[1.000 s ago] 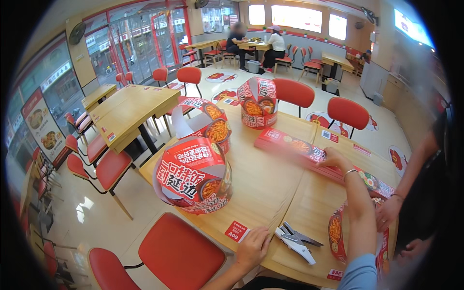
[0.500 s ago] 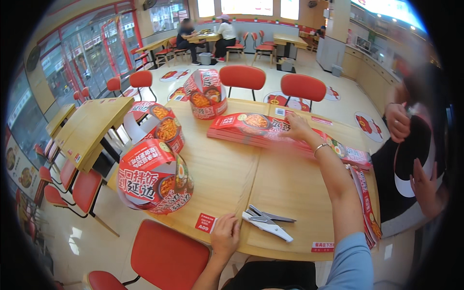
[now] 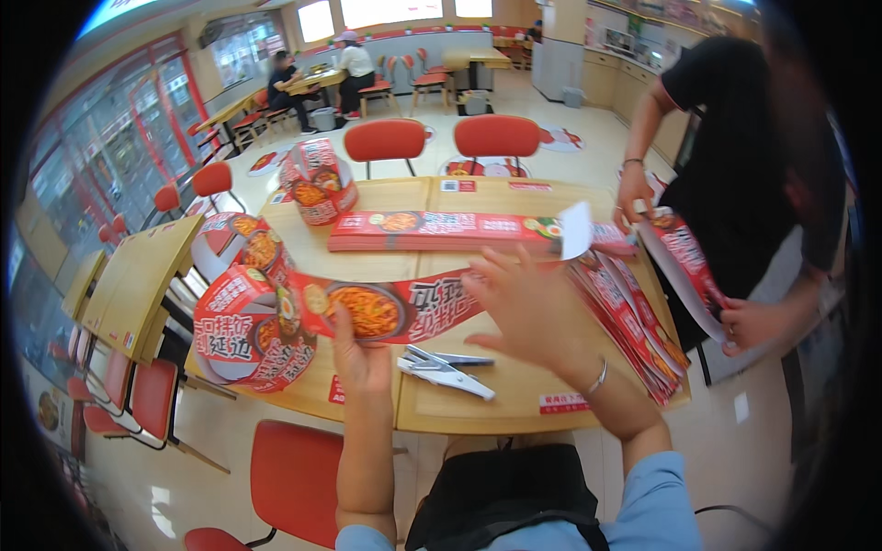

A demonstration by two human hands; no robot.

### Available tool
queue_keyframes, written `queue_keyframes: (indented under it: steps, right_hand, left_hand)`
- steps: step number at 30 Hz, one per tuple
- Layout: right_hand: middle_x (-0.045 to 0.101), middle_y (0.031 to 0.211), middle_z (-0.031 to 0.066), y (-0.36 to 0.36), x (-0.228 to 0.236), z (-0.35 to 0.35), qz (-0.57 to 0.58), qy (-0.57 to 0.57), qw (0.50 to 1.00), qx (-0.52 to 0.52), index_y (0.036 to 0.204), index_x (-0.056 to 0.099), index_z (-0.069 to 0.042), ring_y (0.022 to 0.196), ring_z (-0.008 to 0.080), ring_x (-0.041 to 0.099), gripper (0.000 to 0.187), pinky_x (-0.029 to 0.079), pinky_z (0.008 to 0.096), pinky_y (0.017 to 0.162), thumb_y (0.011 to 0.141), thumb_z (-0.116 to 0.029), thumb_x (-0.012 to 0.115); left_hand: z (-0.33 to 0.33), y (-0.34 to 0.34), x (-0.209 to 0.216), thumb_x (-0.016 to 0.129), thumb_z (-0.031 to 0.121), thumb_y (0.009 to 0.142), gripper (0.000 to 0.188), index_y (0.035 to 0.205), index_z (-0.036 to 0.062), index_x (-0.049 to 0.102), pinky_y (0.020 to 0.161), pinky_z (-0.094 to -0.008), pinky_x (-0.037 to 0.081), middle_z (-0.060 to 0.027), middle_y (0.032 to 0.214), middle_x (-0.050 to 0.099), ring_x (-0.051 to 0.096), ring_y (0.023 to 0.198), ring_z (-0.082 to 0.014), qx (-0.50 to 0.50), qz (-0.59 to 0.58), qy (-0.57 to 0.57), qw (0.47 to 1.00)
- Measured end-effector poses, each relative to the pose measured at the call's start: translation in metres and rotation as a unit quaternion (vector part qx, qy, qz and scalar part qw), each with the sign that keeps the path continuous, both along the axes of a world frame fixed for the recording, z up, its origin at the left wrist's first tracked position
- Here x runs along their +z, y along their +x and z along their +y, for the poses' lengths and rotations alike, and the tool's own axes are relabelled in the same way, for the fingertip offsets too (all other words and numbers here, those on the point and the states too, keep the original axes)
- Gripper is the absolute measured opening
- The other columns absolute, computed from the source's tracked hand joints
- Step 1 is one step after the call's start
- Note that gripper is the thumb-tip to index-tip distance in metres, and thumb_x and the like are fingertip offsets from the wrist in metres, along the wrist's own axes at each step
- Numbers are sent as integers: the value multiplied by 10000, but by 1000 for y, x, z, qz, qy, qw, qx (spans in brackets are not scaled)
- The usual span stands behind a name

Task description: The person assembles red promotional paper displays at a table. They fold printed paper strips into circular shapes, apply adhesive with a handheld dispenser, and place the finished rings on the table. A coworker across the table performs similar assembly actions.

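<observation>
My left hand pinches the left part of a long red printed paper strip with food pictures, thumb on its front. Over the strip's right part is my right hand, its fingers spread and slightly blurred; whether it touches the paper is hard to tell. A white end of paper curls up beyond it. Below the strip lies a white-and-grey plier-type stapler. Behind it is a flat stack of the same strips. Rings bent from such strips stand at left: a near ring, a middle ring and a far ring.
At right, a co-worker in black holds another red strip in both hands. A bundle of strips lies at the right table edge. Red chairs stand around the wooden table. Another table is at left.
My left hand has risen from the table edge and now grips a strip. My right hand has come back from the stack toward me. The co-worker now holds a strip; the view has shifted.
</observation>
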State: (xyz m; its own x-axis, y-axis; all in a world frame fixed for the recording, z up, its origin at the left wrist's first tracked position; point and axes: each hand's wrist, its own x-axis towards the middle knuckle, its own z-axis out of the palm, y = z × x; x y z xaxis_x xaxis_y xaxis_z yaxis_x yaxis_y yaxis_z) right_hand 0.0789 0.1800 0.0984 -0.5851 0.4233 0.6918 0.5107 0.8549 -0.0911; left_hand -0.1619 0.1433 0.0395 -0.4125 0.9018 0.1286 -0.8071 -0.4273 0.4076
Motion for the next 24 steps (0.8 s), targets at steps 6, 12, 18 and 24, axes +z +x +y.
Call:
queue_keyframes:
  steps: [6, 12, 18, 24]
  right_hand:
    - [595, 1201, 146, 37, -124, -109, 489, -667, 534, 175, 1170, 551, -30, 1150, 273, 571, 361, 439, 401, 1016, 885, -213, 677]
    - [677, 1085, 108, 67, -135, -33, 780, -474, 178, 369, 1120, 609, -37, 984, 185, 652, 204, 540, 323, 896, 953, -151, 579]
    - [616, 712, 4, 98, -104, -63, 700, -574, 377, 198, 860, 622, -63, 646, 105, 593, 261, 506, 234, 626, 980, -277, 533]
    - [669, 742, 84, 88, -181, -215, 117, -900, 406, 105, 866, 650, -34, 619, 139, 647, 715, 522, 221, 567, 955, -650, 299]
  left_hand:
    - [-65, 45, 11, 632, 282, 918, 429, 1294, 116, 508, 1037, -470, 425, -57, 1302, 563, 538, 1188, -222, -84, -41, 51, 994]
    - [-136, 52, 9, 521, 272, 987, 252, 1147, 78, 534, 785, -325, 505, -19, 950, 560, 581, 897, -149, -291, -174, 181, 923]
    - [-189, 11, 15, 459, 179, 1005, 191, 1092, 20, 519, 516, -221, 449, -50, 808, 502, 548, 623, -136, -216, -156, 158, 951]
    - [-199, 18, 11, 462, 144, 992, 169, 1067, 1, 515, 525, -223, 458, -56, 811, 517, 569, 645, -133, -233, -173, 192, 938]
